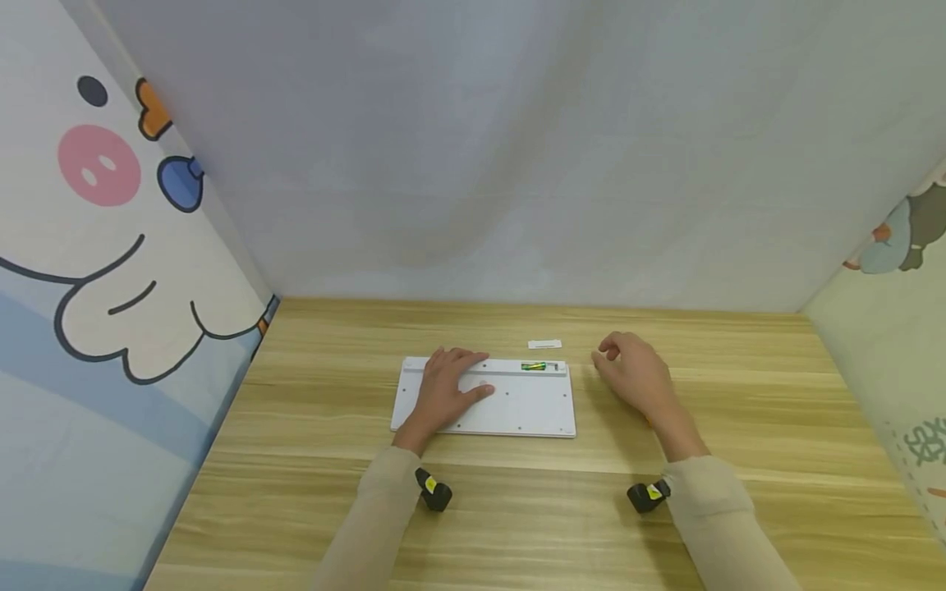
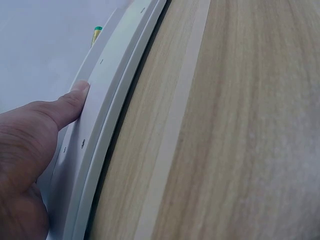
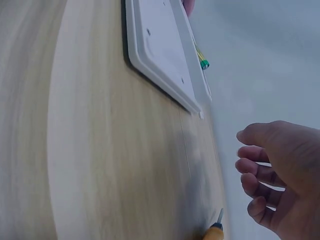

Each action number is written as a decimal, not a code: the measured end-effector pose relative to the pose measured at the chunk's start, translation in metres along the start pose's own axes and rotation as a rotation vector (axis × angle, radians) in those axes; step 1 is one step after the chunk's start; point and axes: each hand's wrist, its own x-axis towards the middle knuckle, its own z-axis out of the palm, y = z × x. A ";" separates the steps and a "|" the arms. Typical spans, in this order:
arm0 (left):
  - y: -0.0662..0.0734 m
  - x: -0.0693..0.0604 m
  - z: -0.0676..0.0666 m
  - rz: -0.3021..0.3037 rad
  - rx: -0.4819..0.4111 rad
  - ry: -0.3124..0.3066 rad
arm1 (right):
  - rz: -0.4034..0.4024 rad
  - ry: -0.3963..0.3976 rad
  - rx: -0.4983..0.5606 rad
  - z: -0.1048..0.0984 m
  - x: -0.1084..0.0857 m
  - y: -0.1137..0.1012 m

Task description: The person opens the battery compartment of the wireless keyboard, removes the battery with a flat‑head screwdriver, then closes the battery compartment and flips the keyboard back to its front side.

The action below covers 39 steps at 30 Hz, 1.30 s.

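A white keyboard [image 1: 528, 410] lies underside up on the wooden table, small screws dotting its back. In its slot near the top right sits a green and yellow battery [image 1: 534, 366], also seen poking up in the right wrist view [image 3: 204, 64]. My left hand [image 1: 445, 390] rests spread on the left part of the keyboard; its thumb touches the back panel in the left wrist view. To the right of the keyboard, my right hand [image 1: 634, 375] hovers with loosely bent fingers and holds nothing. A small white cover strip [image 1: 544, 345] lies just behind the battery slot.
A screwdriver with an orange handle [image 3: 214, 233] lies beneath my right hand, mostly hidden by it in the head view. The wooden table [image 1: 510, 525] ends at a pale curtain [image 1: 517, 164] behind; printed cloth hangs at both sides.
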 end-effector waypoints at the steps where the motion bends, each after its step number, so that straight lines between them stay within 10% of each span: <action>1: 0.000 0.000 0.000 0.001 0.000 0.000 | -0.012 -0.005 0.003 0.001 0.001 -0.003; 20: -0.002 0.002 0.002 0.008 0.017 -0.003 | -0.218 -0.079 0.006 0.025 0.009 -0.045; 39: 0.001 0.001 0.000 -0.001 0.019 -0.014 | -0.235 -0.068 -0.026 0.034 0.007 -0.053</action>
